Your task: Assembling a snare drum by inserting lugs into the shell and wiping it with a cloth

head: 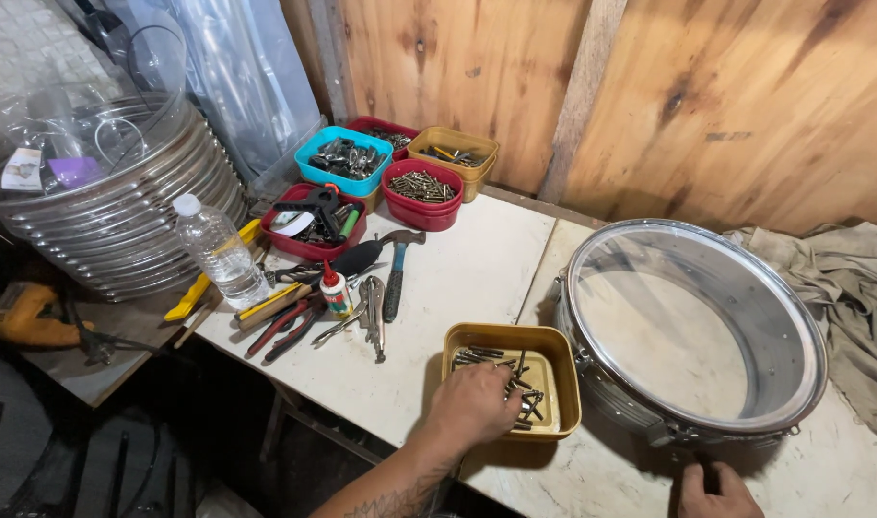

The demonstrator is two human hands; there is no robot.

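two hands are at work at the near edge of the counter (477,259). the left hand (475,403) reaches into the mustard-yellow tray (556,357), its fingers curled down among the dark screws and bolts (515,379) lying there; whether it already pinches one cannot be told, since the knuckles hide the fingertips. the right hand (714,491) sits at the bottom edge, just below the shell of the chrome snare drum (692,331), fingers bent toward a lug on its side; its grip is mostly cut off, so open or closed cannot be told. the step looks like picking out a piece of hardware beside the drum, and lifting one calls for a fine pinch to separate it from the tangle.

the counter is a pale, scuffed board. farther back lie a hammer (396,271), pliers (290,326), a small glue bottle (335,291), a clear water bottle (218,251) and red, blue and yellow tubs (421,197) of fasteners. a stack of metal hoops (122,216) stands at the left, a crumpled rag (846,288) at the right, with plank walls behind.
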